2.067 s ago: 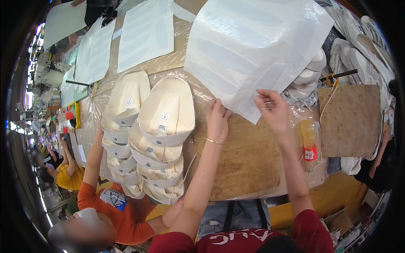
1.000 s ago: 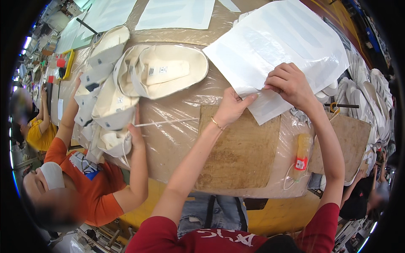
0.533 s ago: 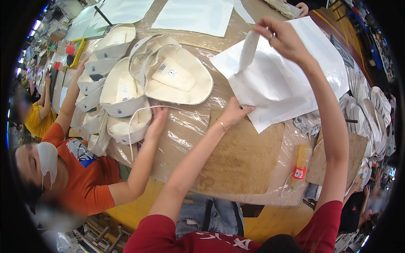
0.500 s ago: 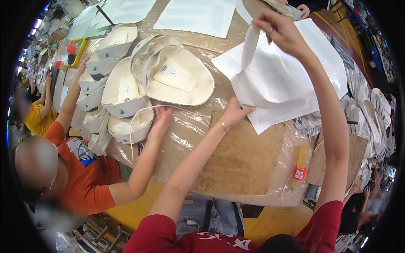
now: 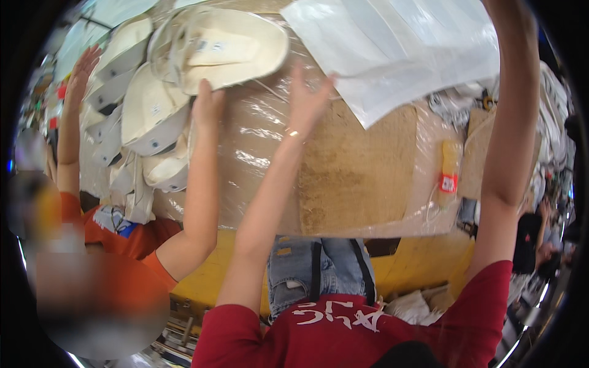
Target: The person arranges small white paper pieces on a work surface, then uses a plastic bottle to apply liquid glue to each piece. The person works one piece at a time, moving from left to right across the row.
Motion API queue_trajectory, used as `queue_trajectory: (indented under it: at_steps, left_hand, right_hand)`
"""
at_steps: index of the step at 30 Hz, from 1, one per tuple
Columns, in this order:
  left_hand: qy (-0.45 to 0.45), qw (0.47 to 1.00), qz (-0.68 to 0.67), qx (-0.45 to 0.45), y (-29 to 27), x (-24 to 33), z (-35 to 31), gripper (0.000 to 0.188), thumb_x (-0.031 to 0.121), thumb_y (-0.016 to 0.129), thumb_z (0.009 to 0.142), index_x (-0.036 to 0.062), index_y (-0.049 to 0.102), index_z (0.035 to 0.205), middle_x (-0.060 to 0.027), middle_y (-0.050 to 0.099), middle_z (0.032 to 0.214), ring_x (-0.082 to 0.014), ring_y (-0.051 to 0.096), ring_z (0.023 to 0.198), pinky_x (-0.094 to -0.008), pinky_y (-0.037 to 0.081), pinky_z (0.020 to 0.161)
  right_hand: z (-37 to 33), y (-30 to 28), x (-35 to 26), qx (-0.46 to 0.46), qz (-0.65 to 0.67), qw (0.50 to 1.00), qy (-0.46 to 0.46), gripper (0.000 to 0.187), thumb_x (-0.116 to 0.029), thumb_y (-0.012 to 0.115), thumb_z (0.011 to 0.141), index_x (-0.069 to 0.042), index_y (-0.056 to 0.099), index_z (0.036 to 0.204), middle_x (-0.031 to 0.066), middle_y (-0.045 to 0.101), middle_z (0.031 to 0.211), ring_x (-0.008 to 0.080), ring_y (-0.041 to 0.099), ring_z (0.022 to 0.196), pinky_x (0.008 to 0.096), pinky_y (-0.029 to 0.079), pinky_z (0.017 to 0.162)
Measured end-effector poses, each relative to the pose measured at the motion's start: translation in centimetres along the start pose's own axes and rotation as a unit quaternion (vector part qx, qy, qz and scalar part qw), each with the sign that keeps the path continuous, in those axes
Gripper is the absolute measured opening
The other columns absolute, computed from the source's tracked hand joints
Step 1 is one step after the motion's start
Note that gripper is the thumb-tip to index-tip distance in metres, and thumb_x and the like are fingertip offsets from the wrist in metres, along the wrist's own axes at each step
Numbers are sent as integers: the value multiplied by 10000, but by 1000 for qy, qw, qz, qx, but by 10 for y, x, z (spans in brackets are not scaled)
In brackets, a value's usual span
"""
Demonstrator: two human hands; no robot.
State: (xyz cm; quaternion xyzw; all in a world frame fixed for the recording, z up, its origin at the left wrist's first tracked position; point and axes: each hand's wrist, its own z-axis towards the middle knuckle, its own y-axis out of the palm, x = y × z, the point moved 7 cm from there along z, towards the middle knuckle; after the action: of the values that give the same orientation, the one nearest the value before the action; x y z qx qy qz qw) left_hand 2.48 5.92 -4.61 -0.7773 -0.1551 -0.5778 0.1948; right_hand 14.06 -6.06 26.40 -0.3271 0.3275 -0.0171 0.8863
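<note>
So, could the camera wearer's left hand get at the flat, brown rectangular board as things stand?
Probably yes: the left hand, blurred, appears open near the board, with nothing visible in between.

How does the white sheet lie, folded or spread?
Spread: the white sheet shows a broad, open face, its near corner over the brown board. Its far edge is out of view.

Sheet [image 5: 399, 52] behind board [image 5: 359, 172] on table [image 5: 254, 178], shoe uppers [image 5: 153, 113] left of board, bottle [image 5: 451, 158] right of it

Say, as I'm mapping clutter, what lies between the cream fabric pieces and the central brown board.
In the head view, from pieces to board: a co-worker's forearm, plastic-covered table with white cord, then the left forearm.
</note>
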Motion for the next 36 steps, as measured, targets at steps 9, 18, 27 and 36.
queue_trajectory:
  at_steps: [9, 18, 27, 36]
  left_hand:
    - [205, 840, 456, -212, 35, -30, -146, 788, 533, 571, 883, 96, 327, 1492, -186, 241, 1560, -383, 192, 1445, -531, 163, 1156]
    - [180, 760, 544, -309, -43, -76, -186, 974, 659, 638, 766, 120, 309, 1507, -185, 154, 1592, -405, 96, 1465, -574, 55, 1157]
    - [-15, 888, 297, -352, -31, -59, -210, 735, 412, 654, 887, 80, 348, 1467, -178, 402, 1456, -356, 430, 1298, -458, 367, 1050]
    - [-305, 860, -305, -273, 38, -6, -232, 597, 12, 520, 959, -20, 236, 1483, -169, 477, 1396, -189, 543, 1201, -318, 455, 992]
  right_hand:
    - [-300, 13, 40, 79, 367, 839, 394, 546, 21, 695, 815, -94, 393, 1255, 153, 518, 1263, 183, 627, 952, 310, 523, 828]
    - [-487, 26, 39, 8, 287, 704, 649, 531, 5, 669, 861, -22, 419, 1329, 118, 618, 1114, 151, 617, 932, 276, 501, 820]
    - [-465, 26, 10, 45, 370, 618, 692, 476, -15, 675, 861, 16, 532, 1313, 48, 653, 981, 112, 629, 894, 247, 505, 811]
    - [-440, 67, -57, 31, 510, 567, 646, 643, -13, 702, 841, 6, 403, 1409, 93, 623, 1126, 189, 631, 1029, 305, 509, 908]
